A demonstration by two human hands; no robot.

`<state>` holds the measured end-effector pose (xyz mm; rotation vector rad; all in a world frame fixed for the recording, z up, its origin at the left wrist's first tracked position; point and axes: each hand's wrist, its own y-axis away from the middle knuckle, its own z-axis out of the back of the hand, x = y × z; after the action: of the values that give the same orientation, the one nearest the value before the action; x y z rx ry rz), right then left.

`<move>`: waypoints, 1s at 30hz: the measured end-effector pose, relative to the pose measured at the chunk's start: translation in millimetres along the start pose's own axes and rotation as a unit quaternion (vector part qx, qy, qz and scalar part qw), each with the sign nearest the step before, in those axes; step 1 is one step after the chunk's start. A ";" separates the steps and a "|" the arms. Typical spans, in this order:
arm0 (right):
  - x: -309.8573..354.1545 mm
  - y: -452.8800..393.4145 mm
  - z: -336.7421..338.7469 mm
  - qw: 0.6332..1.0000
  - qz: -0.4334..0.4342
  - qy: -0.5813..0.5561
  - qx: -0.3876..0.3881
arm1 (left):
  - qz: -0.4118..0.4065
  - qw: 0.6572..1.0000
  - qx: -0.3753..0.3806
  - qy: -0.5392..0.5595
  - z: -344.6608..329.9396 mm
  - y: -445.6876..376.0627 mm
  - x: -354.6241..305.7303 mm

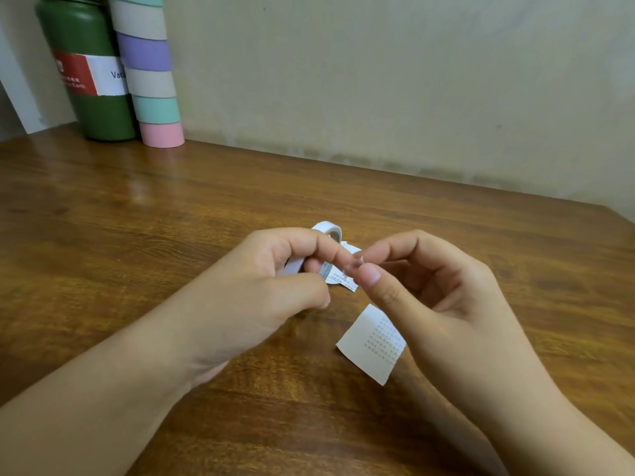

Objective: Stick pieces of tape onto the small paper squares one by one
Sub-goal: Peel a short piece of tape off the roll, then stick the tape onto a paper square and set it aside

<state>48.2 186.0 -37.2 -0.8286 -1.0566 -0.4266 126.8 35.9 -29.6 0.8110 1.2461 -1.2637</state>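
Wood table (pixel 171 235) against a plain wall, with a green flask (pixel 92 70) and a stack of coloured rolls (pixel 151 73) in the far-left corner, well away from the work. Right hand (pixel 429 297): thumb and forefinger pinched on a short clear tape piece (pixel 354 266), other fingers loosely curled. Left hand (pixel 275 280): fingers curled, pinching a small printed paper square (pixel 335 274) at its left edge; it also seems to hold the white tape roll (pixel 328 230), mostly hidden behind the fingers, so can't confirm. Tape piece and square meet right between the two pinches, just above the table. Can't tell if the tape is stuck down yet or just touching. A bigger printed scrap (pixel 372 341) lies on the table under the right thumb, just beside the work, not held. More white bits show behind the fingertips, unclear what they are. My read on the step: tape going onto this square. To do it well, keep the square flat and taut with the left pinch, land one tape edge first, then roll the right thumb across to press out wrinkles. Risk: tape clings to the fingertip and lifts the square when letting go, so peel the finger off sideways.
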 end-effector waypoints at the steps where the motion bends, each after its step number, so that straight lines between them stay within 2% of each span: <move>1: -0.5 -0.1 -0.2 1.000 0.002 0.007 -0.003 | 0.002 1.000 0.000 -0.003 -0.1 0.1 0.2; 6: 1.1 0.4 3.0 1.000 0.001 0.022 0.019 | 0.013 1.000 -0.001 -0.015 -0.5 -0.6 1.9; 13: -5.7 -14.8 6.0 0.993 -0.094 0.008 0.068 | 0.024 0.995 -0.027 -0.095 -2.6 -1.5 5.4; 15: -5.2 -15.5 8.2 0.985 -0.137 -0.009 0.104 | 0.015 0.982 -0.045 -0.183 -2.8 -3.4 11.1; 17: -2.5 -12.9 11.3 0.984 -0.148 -0.022 0.098 | 0.000 0.954 -0.054 -0.296 -2.5 -3.7 16.7; 18: 0.1 -8.8 16.1 0.979 -0.172 -0.049 0.100 | -0.003 0.946 -0.054 -0.318 -2.8 -3.1 16.9; 20: 4.1 -7.0 25.1 0.944 -0.281 -0.122 0.124 | -0.016 0.938 -0.040 -0.343 -4.1 -0.3 16.9; 23: 6.2 -10.0 39.8 0.897 -0.389 -0.106 0.179 | -0.025 0.924 0.007 -0.382 -9.6 3.4 16.5; 26: 1.0 -12.8 37.0 0.887 -0.416 -0.048 0.191 | -0.030 0.918 0.060 -0.390 -14.2 5.8 16.1; 30: -2.8 -13.0 31.6 0.884 -0.435 -0.011 0.171 | -0.030 0.915 0.081 -0.394 -15.1 6.4 14.9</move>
<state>19.6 202.0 -27.1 0.0073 -1.4477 -0.9500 127.5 48.0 -48.2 0.2984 0.5171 -1.5418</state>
